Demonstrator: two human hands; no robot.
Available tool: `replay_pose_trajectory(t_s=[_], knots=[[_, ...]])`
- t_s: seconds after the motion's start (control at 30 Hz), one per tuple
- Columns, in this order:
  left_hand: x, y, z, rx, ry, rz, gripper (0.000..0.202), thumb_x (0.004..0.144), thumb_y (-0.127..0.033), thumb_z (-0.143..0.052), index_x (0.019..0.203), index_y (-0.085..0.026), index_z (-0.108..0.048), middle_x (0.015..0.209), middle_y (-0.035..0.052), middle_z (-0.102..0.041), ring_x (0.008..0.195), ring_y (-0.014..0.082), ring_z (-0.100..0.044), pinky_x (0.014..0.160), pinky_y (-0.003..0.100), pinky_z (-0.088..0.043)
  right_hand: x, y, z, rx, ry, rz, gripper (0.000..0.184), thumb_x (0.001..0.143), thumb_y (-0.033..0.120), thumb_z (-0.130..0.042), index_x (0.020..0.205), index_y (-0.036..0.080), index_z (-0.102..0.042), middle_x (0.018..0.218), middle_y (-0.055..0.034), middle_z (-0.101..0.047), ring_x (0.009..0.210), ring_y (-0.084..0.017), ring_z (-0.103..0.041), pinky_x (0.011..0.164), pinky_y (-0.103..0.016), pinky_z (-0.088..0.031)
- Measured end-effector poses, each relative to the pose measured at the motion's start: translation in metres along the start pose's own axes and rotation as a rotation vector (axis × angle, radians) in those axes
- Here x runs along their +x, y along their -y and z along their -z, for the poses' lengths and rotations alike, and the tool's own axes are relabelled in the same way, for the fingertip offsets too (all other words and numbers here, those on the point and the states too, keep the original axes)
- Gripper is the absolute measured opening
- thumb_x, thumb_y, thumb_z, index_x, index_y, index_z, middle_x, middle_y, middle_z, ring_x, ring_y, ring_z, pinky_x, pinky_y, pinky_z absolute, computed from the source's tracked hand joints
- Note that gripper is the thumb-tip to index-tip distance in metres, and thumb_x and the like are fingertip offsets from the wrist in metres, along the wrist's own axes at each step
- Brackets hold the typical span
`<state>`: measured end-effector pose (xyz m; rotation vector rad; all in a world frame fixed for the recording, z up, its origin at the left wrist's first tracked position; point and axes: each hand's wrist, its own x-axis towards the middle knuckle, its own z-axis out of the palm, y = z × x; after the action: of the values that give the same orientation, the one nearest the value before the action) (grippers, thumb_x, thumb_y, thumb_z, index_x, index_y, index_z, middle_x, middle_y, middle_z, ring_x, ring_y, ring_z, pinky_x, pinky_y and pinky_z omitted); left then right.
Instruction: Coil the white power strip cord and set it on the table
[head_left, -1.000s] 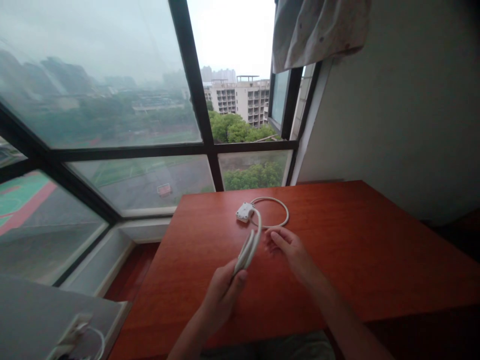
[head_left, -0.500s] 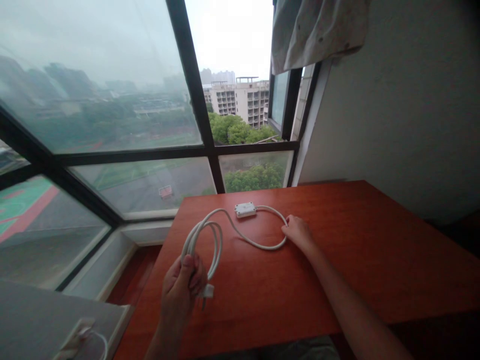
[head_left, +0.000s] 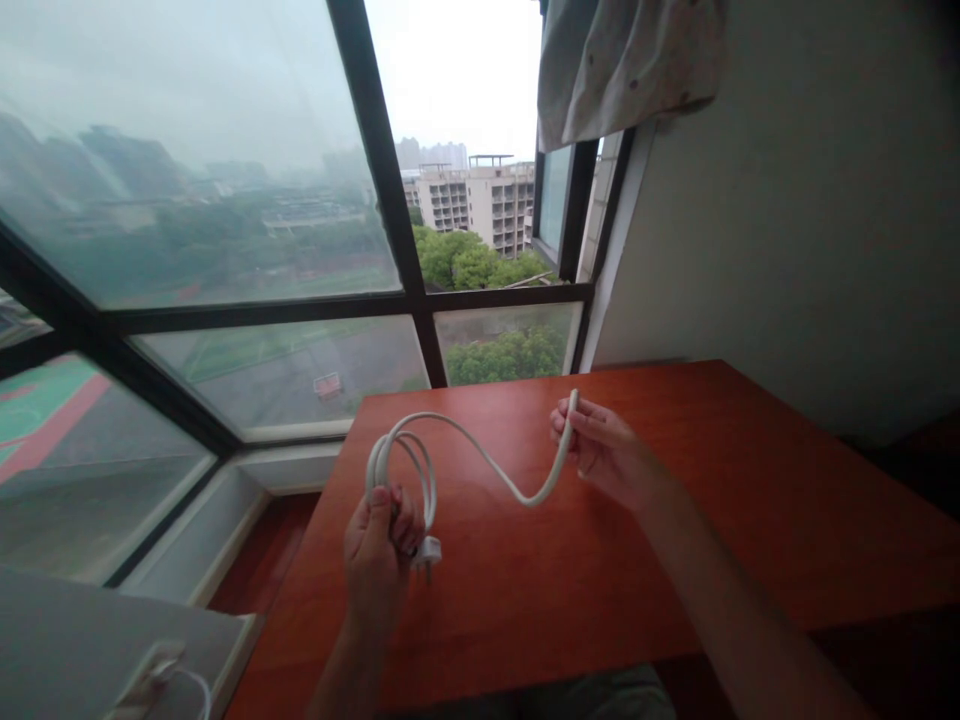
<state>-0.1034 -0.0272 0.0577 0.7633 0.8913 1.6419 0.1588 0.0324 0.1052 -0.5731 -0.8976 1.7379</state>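
Observation:
A white power cable [head_left: 480,455] hangs above the red-brown wooden table [head_left: 712,520], stretched between both hands. My left hand [head_left: 379,545] is closed round a few coiled loops of it, with the white plug [head_left: 427,552] sticking out below the fingers. My right hand [head_left: 604,450] is closed on the cable's other end, held upright at mid-table. The cable sags in a curve between the two hands. The small white box seen earlier on the cable is hidden, perhaps behind my right hand.
Large black-framed windows [head_left: 390,210] rise behind the table's far and left edges. A grey wall [head_left: 810,200] stands on the right, with cloth [head_left: 630,60] hanging at the top. A white socket with a cord [head_left: 154,672] lies on a grey surface at bottom left.
My left hand pulled the coiled loops to the left. My right hand took hold of the far end and lifted it, so the cable and its white box left the tabletop.

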Motion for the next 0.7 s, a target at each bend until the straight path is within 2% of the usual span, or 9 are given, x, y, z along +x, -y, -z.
replay_pose_trajectory(t_s=[0.13,0.23,0.33,0.43,0.5,0.57,0.63,0.7], knots=[[0.001,0.020,-0.012,0.063,0.026,0.031,0.032,0.087,-0.046,-0.056,0.073,-0.018,-0.050,0.053,-0.0064,-0.043,0.043,0.0077,-0.040,0.040,0.018,-0.033,-0.001,0.002,-0.018,-0.113,-0.050,0.003,0.025,0.071,0.030,-0.077,0.085,0.019,-0.059,0.082,-0.0018,-0.064,0.068,-0.010,-0.058,0.056,-0.020,-0.048],[0.002,0.038,-0.023,0.239,0.045,-0.043,0.036,0.088,-0.051,-0.052,0.075,-0.017,-0.056,0.063,0.0003,-0.058,0.056,0.0126,-0.054,0.053,0.024,-0.045,-0.007,-0.006,-0.028,-0.175,-0.098,-0.007,0.029,0.069,0.033,-0.079,0.084,0.018,-0.060,0.080,-0.0020,-0.065,0.069,-0.012,-0.061,0.060,-0.023,-0.050],[0.004,0.051,-0.036,0.397,0.082,-0.123,0.038,0.088,-0.052,-0.051,0.079,-0.016,-0.061,0.069,0.0039,-0.063,0.065,0.0161,-0.059,0.064,0.027,-0.048,-0.009,-0.016,-0.035,-0.187,-0.113,-0.014,0.032,0.067,0.035,-0.081,0.083,0.018,-0.060,0.078,-0.0013,-0.066,0.070,-0.013,-0.063,0.064,-0.025,-0.051],[0.002,0.056,-0.048,0.462,0.176,-0.120,0.040,0.087,-0.052,-0.052,0.072,-0.016,-0.060,0.062,0.0023,-0.060,0.058,0.0138,-0.055,0.056,0.023,-0.044,-0.004,-0.021,-0.037,-0.179,-0.105,0.003,0.033,0.066,0.037,-0.081,0.083,0.017,-0.060,0.080,-0.0020,-0.066,0.072,-0.013,-0.063,0.065,-0.025,-0.051],[0.001,0.056,-0.053,0.386,0.236,-0.058,0.041,0.088,-0.051,-0.052,0.066,-0.016,-0.055,0.053,-0.0006,-0.053,0.047,0.0104,-0.048,0.046,0.020,-0.037,0.004,-0.021,-0.036,-0.198,-0.095,0.020,0.034,0.066,0.040,-0.080,0.081,0.017,-0.061,0.081,-0.0024,-0.067,0.073,-0.013,-0.064,0.066,-0.024,-0.051],[0.000,0.054,-0.054,0.212,0.276,0.046,0.040,0.089,-0.050,-0.050,0.066,-0.017,-0.050,0.046,-0.0043,-0.044,0.039,0.0080,-0.038,0.038,0.019,-0.030,0.014,-0.020,-0.032,-0.263,-0.080,0.028,0.036,0.067,0.045,-0.078,0.080,0.016,-0.062,0.079,-0.0030,-0.067,0.073,-0.014,-0.064,0.066,-0.025,-0.051],[0.001,0.051,-0.053,0.011,0.306,0.154,0.034,0.090,-0.047,-0.049,0.071,-0.018,-0.049,0.043,-0.0078,-0.037,0.034,0.0067,-0.029,0.035,0.017,-0.025,0.025,-0.020,-0.026,-0.397,-0.063,0.035,0.040,0.069,0.052,-0.074,0.080,0.016,-0.063,0.078,-0.0041,-0.067,0.070,-0.015,-0.063,0.066,-0.027,-0.051],[0.001,0.047,-0.051,-0.141,0.332,0.245,0.027,0.091,-0.041,-0.049,0.075,-0.018,-0.050,0.042,-0.0101,-0.030,0.033,0.0055,-0.021,0.034,0.016,-0.023,0.033,-0.023,-0.017,-0.625,-0.062,0.079,0.044,0.073,0.059,-0.067,0.079,0.016,-0.064,0.075,-0.0041,-0.066,0.068,-0.016,-0.061,0.064,-0.028,-0.050]])
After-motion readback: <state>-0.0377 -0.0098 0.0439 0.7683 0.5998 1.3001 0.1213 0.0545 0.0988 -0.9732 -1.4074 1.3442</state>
